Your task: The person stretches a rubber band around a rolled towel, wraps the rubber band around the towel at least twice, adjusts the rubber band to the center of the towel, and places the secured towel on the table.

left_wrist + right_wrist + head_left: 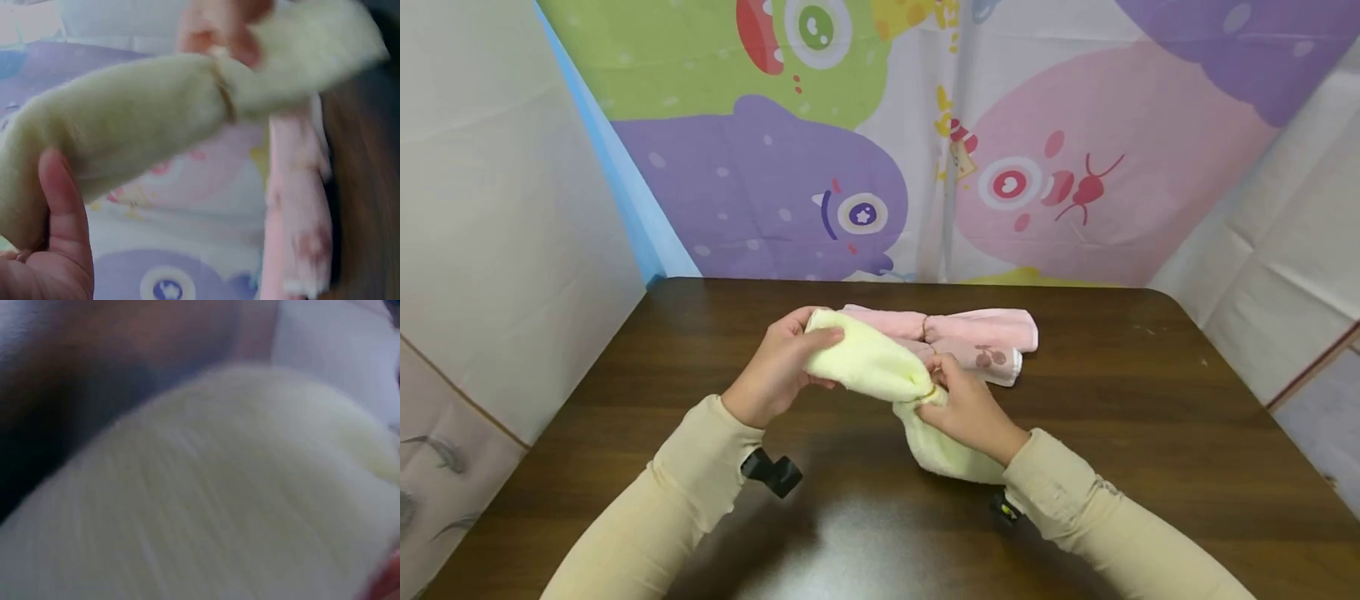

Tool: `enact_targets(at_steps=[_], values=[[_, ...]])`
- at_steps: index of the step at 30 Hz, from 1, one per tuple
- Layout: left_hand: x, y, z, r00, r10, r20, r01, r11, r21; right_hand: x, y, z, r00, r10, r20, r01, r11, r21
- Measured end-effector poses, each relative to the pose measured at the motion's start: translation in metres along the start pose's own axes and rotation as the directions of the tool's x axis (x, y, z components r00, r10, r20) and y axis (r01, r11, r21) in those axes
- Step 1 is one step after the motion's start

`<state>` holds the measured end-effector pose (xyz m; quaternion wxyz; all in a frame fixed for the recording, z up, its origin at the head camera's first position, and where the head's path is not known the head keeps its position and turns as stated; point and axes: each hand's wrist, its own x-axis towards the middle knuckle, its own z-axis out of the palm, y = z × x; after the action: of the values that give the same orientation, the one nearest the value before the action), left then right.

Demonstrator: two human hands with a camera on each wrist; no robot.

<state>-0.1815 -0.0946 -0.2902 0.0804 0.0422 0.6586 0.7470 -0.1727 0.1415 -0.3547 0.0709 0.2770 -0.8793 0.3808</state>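
Observation:
A pale yellow towel (871, 360), rolled up and cinched at its middle by a thin brownish band (934, 393), is held above the table between both hands. My left hand (781, 360) grips its left end, thumb on top. At the band, my right hand (964, 408) pinches the towel, and the other half droops below that hand. In the left wrist view the towel (137, 119) stretches from the left thumb to the blurred right hand (225, 28). The right wrist view is mostly filled by the yellow towel (237, 487), with only a sliver of finger at the edge.
Behind the hands, a pink rolled towel (985, 327) and a dusky pink one with a cherry print (1000, 360) lie side by side, each banded at the middle. They rest on a dark brown table (1120, 450). A cartoon-printed curtain (865, 167) hangs behind the table.

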Motion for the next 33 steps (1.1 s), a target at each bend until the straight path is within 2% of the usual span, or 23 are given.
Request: enact_targets(at_steps=[2, 3, 5, 7, 9, 10, 11, 13, 15, 16, 17, 19, 21, 24, 26, 27, 30, 33], values=[[-0.001, -0.001, -0.004, 1.0, 0.031, 0.0, -0.031, 0.998, 0.052, 0.007, 0.002, -0.004, 0.997, 0.056, 0.061, -0.067, 0.982, 0.177], [-0.001, -0.002, -0.006, 0.998, 0.06, -0.005, -0.059, 0.994, 0.086, 0.01, 0.004, -0.007, 0.991, 0.069, 0.118, -0.098, 0.958, 0.269], [0.0, -0.008, -0.008, 0.987, 0.159, -0.016, -0.154, 0.975, 0.157, 0.015, 0.009, -0.013, 0.967, 0.072, 0.246, -0.167, 0.906, 0.389], [0.001, -0.014, -0.008, 0.96, 0.278, -0.02, -0.269, 0.943, 0.198, 0.019, 0.014, -0.019, 0.93, 0.082, 0.358, -0.25, 0.856, 0.453], [0.004, -0.02, -0.004, 0.919, 0.393, -0.041, -0.371, 0.895, 0.248, 0.021, 0.018, -0.024, 0.888, 0.099, 0.448, -0.342, 0.793, 0.504], [0.005, -0.023, -0.001, 0.9, 0.432, -0.057, -0.401, 0.872, 0.28, 0.021, 0.02, -0.026, 0.877, 0.114, 0.466, -0.363, 0.793, 0.489], [0.006, -0.024, 0.001, 0.891, 0.448, -0.078, -0.407, 0.862, 0.301, 0.021, 0.021, -0.028, 0.879, 0.109, 0.463, -0.35, 0.808, 0.473], [0.008, -0.025, 0.005, 0.887, 0.441, -0.136, -0.371, 0.857, 0.358, 0.02, 0.021, -0.027, 0.902, 0.083, 0.424, -0.291, 0.842, 0.454], [0.01, -0.024, 0.007, 0.893, 0.398, -0.209, -0.302, 0.876, 0.377, 0.019, 0.017, -0.022, 0.934, 0.03, 0.357, -0.178, 0.903, 0.39], [0.01, -0.024, 0.007, 0.899, 0.368, -0.238, -0.27, 0.893, 0.36, 0.019, 0.014, -0.018, 0.951, 0.0, 0.31, -0.108, 0.937, 0.332], [0.011, -0.023, 0.006, 0.902, 0.34, -0.265, -0.244, 0.909, 0.337, 0.018, 0.01, -0.014, 0.962, -0.042, 0.269, -0.039, 0.956, 0.29], [0.012, -0.022, 0.006, 0.905, 0.307, -0.295, -0.221, 0.931, 0.292, 0.018, 0.003, -0.005, 0.972, -0.098, 0.212, 0.055, 0.978, 0.202], [0.012, -0.02, 0.006, 0.908, 0.292, -0.302, -0.218, 0.942, 0.255, 0.018, 0.0, 0.003, 0.975, -0.154, 0.158, 0.143, 0.986, 0.082], [0.011, -0.018, 0.006, 0.915, 0.303, -0.265, -0.241, 0.94, 0.241, 0.018, 0.001, 0.012, 0.973, -0.215, 0.086, 0.219, 0.975, -0.04], [0.01, -0.017, 0.005, 0.921, 0.332, -0.204, -0.281, 0.928, 0.244, 0.016, 0.004, 0.016, 0.972, -0.226, 0.066, 0.229, 0.972, -0.045], [0.01, -0.017, 0.003, 0.92, 0.356, -0.165, -0.31, 0.918, 0.249, 0.015, 0.006, 0.017, 0.971, -0.228, 0.066, 0.23, 0.973, -0.016], [0.009, -0.017, -0.003, 0.898, 0.434, -0.064, -0.407, 0.879, 0.249, 0.011, 0.012, 0.017, 0.969, -0.226, 0.099, 0.217, 0.971, 0.096], [0.01, -0.018, -0.007, 0.871, 0.491, 0.002, -0.478, 0.849, 0.225, 0.009, 0.015, 0.016, 0.955, -0.251, 0.16, 0.219, 0.957, 0.192]])
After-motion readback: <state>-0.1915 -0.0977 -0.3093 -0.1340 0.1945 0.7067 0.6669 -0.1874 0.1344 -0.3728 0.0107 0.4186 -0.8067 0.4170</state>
